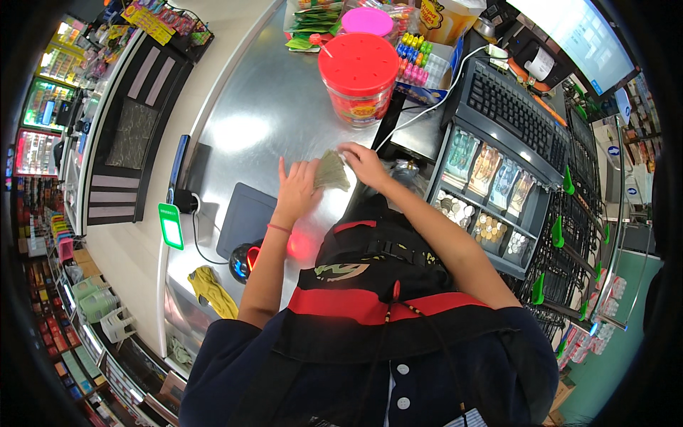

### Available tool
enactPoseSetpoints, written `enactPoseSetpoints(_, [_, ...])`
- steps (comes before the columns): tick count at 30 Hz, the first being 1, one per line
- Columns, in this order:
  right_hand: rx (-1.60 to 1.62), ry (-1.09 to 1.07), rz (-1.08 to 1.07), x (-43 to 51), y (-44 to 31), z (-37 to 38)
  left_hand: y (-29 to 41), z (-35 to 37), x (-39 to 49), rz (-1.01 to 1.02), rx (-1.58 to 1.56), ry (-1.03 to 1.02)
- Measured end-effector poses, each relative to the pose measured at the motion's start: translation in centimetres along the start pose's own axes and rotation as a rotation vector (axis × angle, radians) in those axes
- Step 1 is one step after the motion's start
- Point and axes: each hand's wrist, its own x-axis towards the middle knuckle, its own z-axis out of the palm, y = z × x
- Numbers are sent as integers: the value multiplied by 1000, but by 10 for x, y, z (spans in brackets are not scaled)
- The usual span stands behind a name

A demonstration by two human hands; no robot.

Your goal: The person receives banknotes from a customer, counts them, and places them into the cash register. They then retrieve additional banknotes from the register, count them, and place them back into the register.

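My left hand [298, 188] grips a fanned stack of greenish banknotes [332, 172] over the steel counter [229, 128]. At the right edge of the stack is my right hand [366, 164], its fingers bent; whether they touch the notes is unclear. To my right an open cash drawer [483, 202] holds sorted banknotes [484, 169] in its upper compartments and coins [489, 228] in the lower ones. A dark flat pad [246, 213] lies left of my left hand, and a black scanner [243, 262] with a red glow stands beside my left forearm.
Beyond my hands stands a red-lidded candy tub [358, 80]. A keyboard [509, 109] sits above the drawer, near a lit monitor [571, 37]. A white cable [427, 111] runs beside the counter. At left are a payment stand [171, 226] and a yellow cloth [213, 291].
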Motion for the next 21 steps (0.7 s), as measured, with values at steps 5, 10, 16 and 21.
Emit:
enactPoseSetpoints(5, [414,252,220,-18,3,23,4,0,0,-52,-9,-4])
enactPoseSetpoints(10, [517,-71,216,-31,-14,22,4,-6,3,47,20,52])
enactPoseSetpoints(16, [474,-104,244,-30,-27,20,5,-8,8,-54,-48,-74])
enactPoseSetpoints(21, [569,-346,253,-36,-30,18,5,-6,7,-28,-44,-40])
